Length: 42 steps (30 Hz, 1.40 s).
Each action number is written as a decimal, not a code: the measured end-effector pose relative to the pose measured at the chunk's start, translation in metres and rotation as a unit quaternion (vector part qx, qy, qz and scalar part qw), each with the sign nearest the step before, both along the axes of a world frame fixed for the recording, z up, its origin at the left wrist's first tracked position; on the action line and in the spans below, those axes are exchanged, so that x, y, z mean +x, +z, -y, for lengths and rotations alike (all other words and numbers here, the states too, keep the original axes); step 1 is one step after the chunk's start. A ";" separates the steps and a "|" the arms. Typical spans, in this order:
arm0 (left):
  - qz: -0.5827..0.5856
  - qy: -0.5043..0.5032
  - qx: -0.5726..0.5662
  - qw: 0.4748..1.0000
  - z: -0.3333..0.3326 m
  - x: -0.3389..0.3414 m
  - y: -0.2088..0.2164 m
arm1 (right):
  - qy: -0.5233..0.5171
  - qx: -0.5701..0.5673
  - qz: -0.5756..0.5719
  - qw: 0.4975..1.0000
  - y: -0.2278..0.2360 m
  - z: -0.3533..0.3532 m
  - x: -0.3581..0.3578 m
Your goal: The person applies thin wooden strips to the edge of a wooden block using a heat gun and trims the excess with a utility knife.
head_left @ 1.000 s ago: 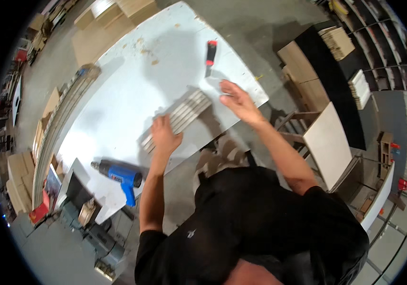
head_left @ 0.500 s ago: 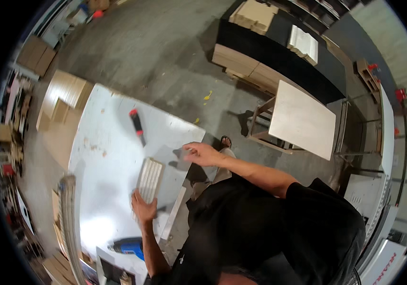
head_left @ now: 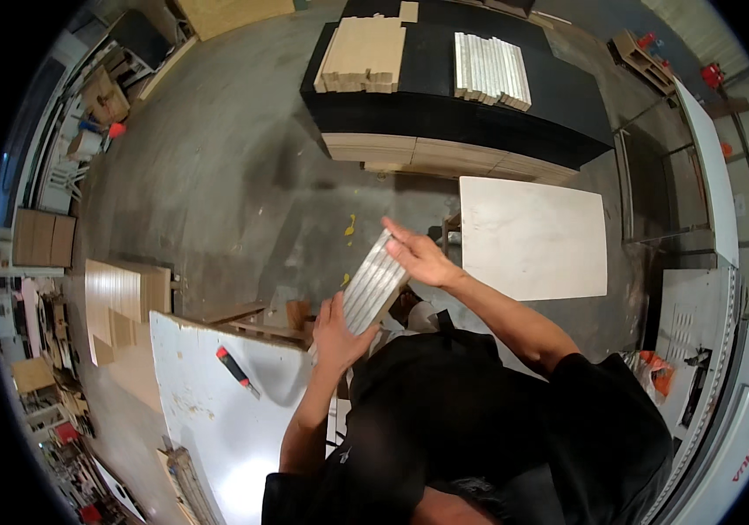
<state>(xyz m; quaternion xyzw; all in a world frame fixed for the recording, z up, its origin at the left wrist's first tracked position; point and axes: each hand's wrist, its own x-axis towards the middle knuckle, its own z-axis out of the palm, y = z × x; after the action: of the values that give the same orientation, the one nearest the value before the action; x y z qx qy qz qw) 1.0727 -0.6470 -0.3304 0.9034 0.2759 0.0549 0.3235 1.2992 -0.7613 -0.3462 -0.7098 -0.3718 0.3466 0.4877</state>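
Observation:
Between my two hands, a bundle of narrow pale strips (head_left: 368,284), lying side by side with lengthwise grooves, is held up off the table and slanted away to the right. My left hand (head_left: 339,337) is closed round its near left end. At the far end my right hand (head_left: 422,255) grips it, thumb along the top and fingers stretched past the end; the underside of the bundle is hidden. Below and left of my left hand, a red-and-black handled tool (head_left: 236,371) with a short metal blade lies on the white worktable (head_left: 208,420).
A white board on a stand (head_left: 533,236) is at right. Beyond it is a low black-topped platform (head_left: 431,66), carrying a beige stack of strips (head_left: 362,54) and a whitish stack of strips (head_left: 491,70). Wooden panels (head_left: 125,302) stand left of the worktable.
The bundle has been lifted off the worktable and carried right. My right hand, free before, has taken hold of its far end. My view has turned toward the black platform.

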 end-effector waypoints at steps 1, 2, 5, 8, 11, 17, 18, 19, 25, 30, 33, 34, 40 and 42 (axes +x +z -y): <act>-0.002 -0.022 -0.001 1.000 -0.006 0.020 -0.001 | -0.020 0.007 0.015 1.000 0.007 0.002 0.017; -0.004 -0.044 -0.002 0.999 -0.012 0.039 -0.002 | -0.024 0.009 0.014 1.000 0.010 0.003 0.032; -0.047 -0.102 -0.044 0.993 -0.032 0.102 -0.009 | -0.077 -0.024 0.015 0.997 0.008 0.005 0.078; -0.046 -0.155 -0.057 0.985 -0.057 0.177 -0.014 | -0.234 0.056 -0.073 0.968 -0.003 0.003 0.137; -0.007 -0.176 -0.108 0.978 -0.083 0.263 -0.027 | -0.417 0.135 -0.071 0.896 -0.005 0.009 0.186; 0.007 -0.108 -0.266 0.958 -0.116 0.453 -0.045 | -0.499 0.071 -0.053 0.862 -0.012 0.030 0.247; 0.003 -0.080 -0.263 0.962 -0.120 0.480 -0.053 | -0.506 0.053 -0.040 0.860 -0.010 0.030 0.254; 0.002 -0.053 -0.257 0.965 -0.125 0.508 -0.059 | -0.513 0.038 -0.026 0.857 -0.010 0.030 0.263; -0.084 0.025 -0.295 0.952 -0.143 0.641 -0.090 | -0.569 -0.018 0.007 0.822 -0.044 0.058 0.371; -0.127 0.096 -0.211 0.964 -0.124 0.715 -0.091 | -0.583 -0.156 0.080 0.794 -0.099 0.081 0.500; -0.148 0.143 -0.170 0.964 -0.128 0.738 -0.102 | -0.547 -0.223 0.111 0.799 -0.110 0.056 0.553; -0.149 0.142 -0.163 0.965 -0.123 0.746 -0.104 | -0.539 -0.234 0.101 0.803 -0.119 0.057 0.565; -0.131 0.062 -0.203 0.968 -0.112 0.747 -0.110 | -0.489 -0.284 0.106 0.818 -0.124 0.049 0.592; -0.132 0.023 -0.147 0.980 -0.109 0.733 -0.118 | -0.478 -0.297 0.098 0.820 -0.121 0.047 0.592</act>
<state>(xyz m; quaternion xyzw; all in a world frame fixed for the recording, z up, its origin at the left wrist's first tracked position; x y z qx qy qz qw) 1.8053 -0.5382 -0.4482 0.8384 0.3424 -0.0990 0.4123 1.8910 -0.8086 -0.4673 -0.9391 0.0902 0.0923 0.3186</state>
